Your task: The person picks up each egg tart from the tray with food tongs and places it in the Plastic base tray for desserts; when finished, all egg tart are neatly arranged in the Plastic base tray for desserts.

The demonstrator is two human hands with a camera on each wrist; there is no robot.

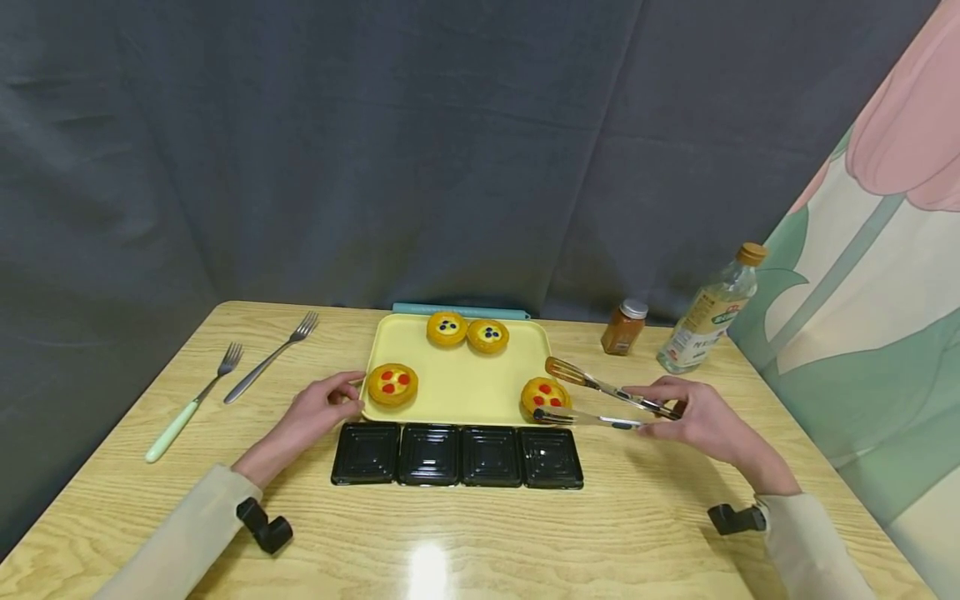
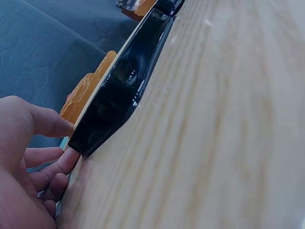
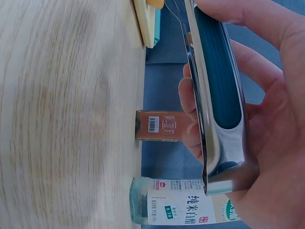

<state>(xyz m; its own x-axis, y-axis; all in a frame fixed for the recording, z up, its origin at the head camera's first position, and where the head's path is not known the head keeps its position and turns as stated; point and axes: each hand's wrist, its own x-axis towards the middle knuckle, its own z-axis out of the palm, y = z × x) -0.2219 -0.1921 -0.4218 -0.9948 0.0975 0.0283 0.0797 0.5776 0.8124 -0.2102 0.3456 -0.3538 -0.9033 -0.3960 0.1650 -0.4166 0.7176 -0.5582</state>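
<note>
My left hand (image 1: pixel 324 406) holds the left edge of a yellow tray (image 1: pixel 465 383) between thumb and fingers. My right hand (image 1: pixel 692 417) grips metal serving tongs (image 3: pixel 220 86), its thumb on the dark teal grip panel. The tongs' arms are spread over the tray's front right corner, at an egg tart with red toppings (image 1: pixel 545 392); the lower tip overlaps its front edge in the head view. Another red-topped tart (image 1: pixel 392 385) sits beside my left hand. Two tarts with dark blue berries, one left (image 1: pixel 447 328) and one right (image 1: pixel 487 336), lie along the tray's back.
A row of black square plastic containers (image 1: pixel 431 455) lies along the tray's front. Two forks, one green-handled (image 1: pixel 180 425) and one metal (image 1: pixel 270 358), lie at left. A spice jar (image 1: pixel 624 327) and a vinegar bottle (image 1: pixel 708 317) stand back right. A teal strip (image 1: pixel 461 312) runs behind the tray.
</note>
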